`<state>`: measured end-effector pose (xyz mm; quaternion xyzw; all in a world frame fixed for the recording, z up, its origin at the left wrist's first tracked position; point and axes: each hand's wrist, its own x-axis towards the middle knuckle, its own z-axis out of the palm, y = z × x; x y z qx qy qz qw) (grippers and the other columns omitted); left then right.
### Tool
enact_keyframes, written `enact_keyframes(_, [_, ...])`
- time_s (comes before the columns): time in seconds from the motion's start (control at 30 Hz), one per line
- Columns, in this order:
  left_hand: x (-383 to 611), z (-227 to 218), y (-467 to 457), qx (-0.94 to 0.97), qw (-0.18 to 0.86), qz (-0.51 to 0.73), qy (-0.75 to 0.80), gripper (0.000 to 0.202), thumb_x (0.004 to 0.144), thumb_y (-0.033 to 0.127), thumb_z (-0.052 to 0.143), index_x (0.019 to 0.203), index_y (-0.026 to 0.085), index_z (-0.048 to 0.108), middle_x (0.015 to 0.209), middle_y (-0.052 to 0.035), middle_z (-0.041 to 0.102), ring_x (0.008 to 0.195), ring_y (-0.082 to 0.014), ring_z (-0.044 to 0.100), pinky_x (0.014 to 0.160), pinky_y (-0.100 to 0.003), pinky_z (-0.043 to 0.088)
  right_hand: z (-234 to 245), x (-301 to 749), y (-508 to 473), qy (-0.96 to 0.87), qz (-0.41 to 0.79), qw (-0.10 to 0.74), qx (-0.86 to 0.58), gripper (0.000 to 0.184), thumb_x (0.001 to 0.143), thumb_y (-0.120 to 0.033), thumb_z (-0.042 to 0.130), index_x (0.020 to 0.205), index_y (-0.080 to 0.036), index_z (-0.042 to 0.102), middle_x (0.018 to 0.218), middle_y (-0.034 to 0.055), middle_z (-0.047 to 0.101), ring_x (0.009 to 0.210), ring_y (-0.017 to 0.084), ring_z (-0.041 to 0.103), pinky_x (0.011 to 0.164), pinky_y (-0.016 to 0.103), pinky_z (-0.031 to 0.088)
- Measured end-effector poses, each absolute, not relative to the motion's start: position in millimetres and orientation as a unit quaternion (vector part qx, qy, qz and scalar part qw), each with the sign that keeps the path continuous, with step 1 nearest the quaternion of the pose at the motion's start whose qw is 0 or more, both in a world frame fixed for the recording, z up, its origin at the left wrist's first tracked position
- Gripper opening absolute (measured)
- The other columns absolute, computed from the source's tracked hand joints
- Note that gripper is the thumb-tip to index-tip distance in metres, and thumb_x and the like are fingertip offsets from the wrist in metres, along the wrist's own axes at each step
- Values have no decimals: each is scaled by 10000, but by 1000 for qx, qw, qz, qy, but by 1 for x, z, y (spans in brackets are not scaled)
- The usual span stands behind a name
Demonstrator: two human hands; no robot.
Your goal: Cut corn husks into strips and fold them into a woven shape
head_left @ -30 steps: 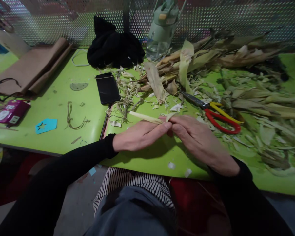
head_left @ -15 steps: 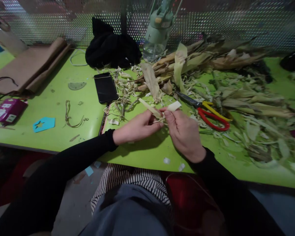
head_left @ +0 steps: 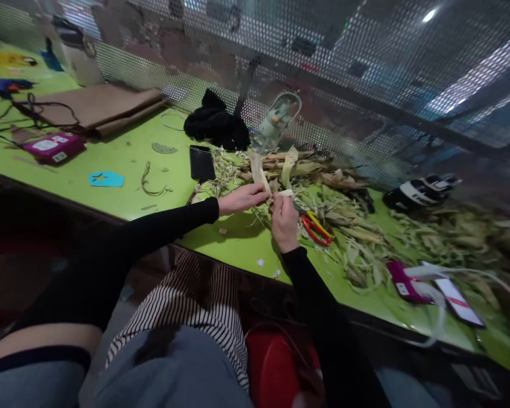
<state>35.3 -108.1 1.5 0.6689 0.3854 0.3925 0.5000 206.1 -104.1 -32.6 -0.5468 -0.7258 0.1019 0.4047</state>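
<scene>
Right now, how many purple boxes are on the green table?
2: a purple box at left, near the blue cutout, and another purple box at right, near white cables. Others may be hidden.

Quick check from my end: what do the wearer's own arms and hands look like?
The left hand and right hand are bare, with no gloves. Close-fitting plain black sleeves, left and right, reach the wrists. On the left, bare arm shows above, then a blue-grey upper sleeve with a dark hem. No markings are visible.
</scene>
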Motion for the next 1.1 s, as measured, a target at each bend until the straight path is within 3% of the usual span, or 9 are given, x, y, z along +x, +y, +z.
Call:
enact_keyframes(0.17, [47, 5, -99, 663, 501, 395, 391, 133, 934, 157, 493, 801, 162, 500, 723, 14, 556, 606, -89, 457, 603, -240, 342, -26, 203, -91, -717, 94, 419, -548, 496, 949, -714, 302, 812, -258, 439, 685, 9, 543, 639, 201, 502, 637, 332, 372])
enact_keyframes(0.3, [59, 4, -94, 646, 481, 443, 395, 173, 925, 191, 523, 757, 158, 501, 738, 10, 527, 656, -105, 433, 641, -258, 343, -21, 204, -85, -701, 96, 444, -550, 524, 920, -754, 295, 791, -262, 422, 710, 15, 547, 673, 201, 494, 659, 338, 375])
enact_keyframes(0.43, [69, 2, -86, 597, 538, 478, 354, 170, 947, 219, 515, 794, 146, 512, 734, 20, 495, 660, -95, 417, 641, -243, 342, -18, 210, -80, -681, 105, 467, -554, 516, 889, -762, 347, 791, -263, 435, 674, -1, 536, 648, 196, 482, 646, 334, 368])
enact_keyframes(0.63, [77, 1, -84, 548, 568, 490, 370, 171, 971, 165, 464, 800, 170, 453, 659, 61, 383, 588, -78, 340, 592, -224, 297, -20, 212, -72, -649, 130, 492, -566, 530, 877, -736, 400, 818, -235, 561, 647, -6, 541, 639, 194, 484, 658, 337, 377])
enact_keyframes(0.93, [80, -2, -91, 608, 533, 465, 362, 50, 979, 185, 471, 938, 162, 486, 674, 55, 405, 582, -86, 363, 548, -216, 313, -17, 220, -76, -600, 186, 522, -577, 546, 856, -678, 491, 858, -178, 710, 600, -34, 488, 616, 161, 457, 647, 319, 385])
enact_keyframes(1.1, [70, -7, -88, 661, 524, 424, 331, 95, 970, 220, 495, 891, 166, 503, 707, 36, 414, 603, -93, 366, 548, -226, 313, -18, 218, -76, -583, 239, 527, -569, 504, 835, -643, 562, 859, -172, 740, 577, -48, 442, 581, 139, 420, 583, 292, 359])
